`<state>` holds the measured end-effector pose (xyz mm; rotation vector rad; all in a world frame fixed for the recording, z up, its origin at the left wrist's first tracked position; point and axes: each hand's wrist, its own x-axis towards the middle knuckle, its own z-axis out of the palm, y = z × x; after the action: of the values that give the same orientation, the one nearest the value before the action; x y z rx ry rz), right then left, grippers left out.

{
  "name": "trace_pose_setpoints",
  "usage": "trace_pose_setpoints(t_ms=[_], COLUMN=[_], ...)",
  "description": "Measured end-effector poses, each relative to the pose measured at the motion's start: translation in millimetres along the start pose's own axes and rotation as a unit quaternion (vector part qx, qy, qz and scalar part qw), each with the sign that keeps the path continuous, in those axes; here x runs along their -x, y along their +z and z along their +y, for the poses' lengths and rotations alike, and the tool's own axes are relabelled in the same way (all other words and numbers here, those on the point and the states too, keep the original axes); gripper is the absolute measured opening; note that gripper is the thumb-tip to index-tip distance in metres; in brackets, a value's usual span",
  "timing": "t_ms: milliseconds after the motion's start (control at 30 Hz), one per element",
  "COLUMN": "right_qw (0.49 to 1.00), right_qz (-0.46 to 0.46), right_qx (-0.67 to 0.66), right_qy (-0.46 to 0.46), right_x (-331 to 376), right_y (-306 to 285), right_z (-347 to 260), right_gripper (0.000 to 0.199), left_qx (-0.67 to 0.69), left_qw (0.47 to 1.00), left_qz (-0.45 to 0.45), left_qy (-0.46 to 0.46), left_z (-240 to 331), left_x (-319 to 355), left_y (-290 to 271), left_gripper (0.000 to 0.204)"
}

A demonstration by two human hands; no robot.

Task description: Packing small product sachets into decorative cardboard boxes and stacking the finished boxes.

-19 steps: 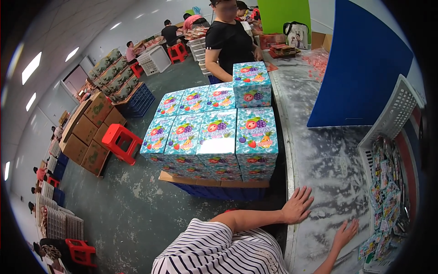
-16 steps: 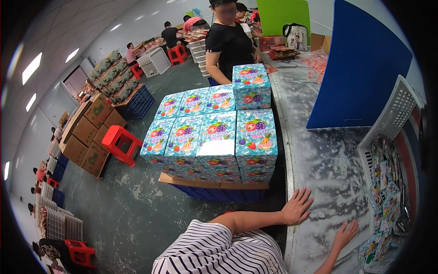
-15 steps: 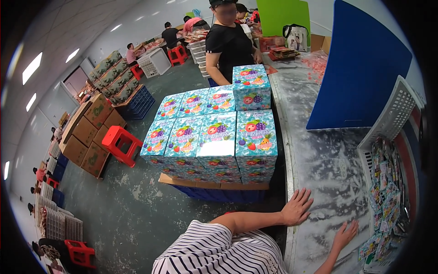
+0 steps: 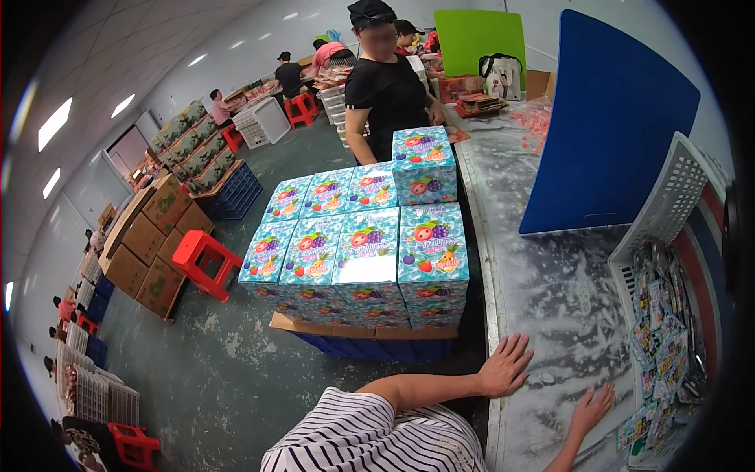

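Observation:
My left hand [image 4: 505,364] lies flat, fingers spread, on the near edge of a long grey worktable [image 4: 550,275]. My right hand [image 4: 591,407] rests flat on the same table, close to a white plastic basket [image 4: 668,204] full of small colourful packets [image 4: 664,346]. Neither hand holds anything. To my left stands a pallet stack of turquoise fruit-printed boxes [image 4: 370,252], with one more box [image 4: 425,165] on top at the far corner.
A person in a black shirt [image 4: 385,94] stands behind the stack. A blue board [image 4: 605,126] and a green board [image 4: 480,35] stand on the table. A red stool [image 4: 204,259], brown cartons [image 4: 149,236] and white crates [image 4: 94,389] sit on the floor. More people work at the back.

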<state>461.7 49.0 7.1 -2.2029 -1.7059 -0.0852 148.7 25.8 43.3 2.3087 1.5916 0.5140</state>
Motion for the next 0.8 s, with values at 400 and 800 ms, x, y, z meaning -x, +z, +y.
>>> trace_pose_setpoints(t_ms=[400,800], right_qw=[1.0,1.0], right_qz=[-0.005,-0.019], right_qx=[-0.006,0.018], right_qy=[0.007,0.01], right_x=[0,0], right_y=[-6,-5], right_z=[-6,-3], right_gripper=[0.047,0.047], left_qx=[-0.012,-0.007], left_qw=[1.0,1.0], left_qz=[0.0,0.026], left_qy=[-0.001,0.003], left_z=[1,0], left_x=[-1,0], left_y=[-3,3], left_gripper=[0.058,0.059])
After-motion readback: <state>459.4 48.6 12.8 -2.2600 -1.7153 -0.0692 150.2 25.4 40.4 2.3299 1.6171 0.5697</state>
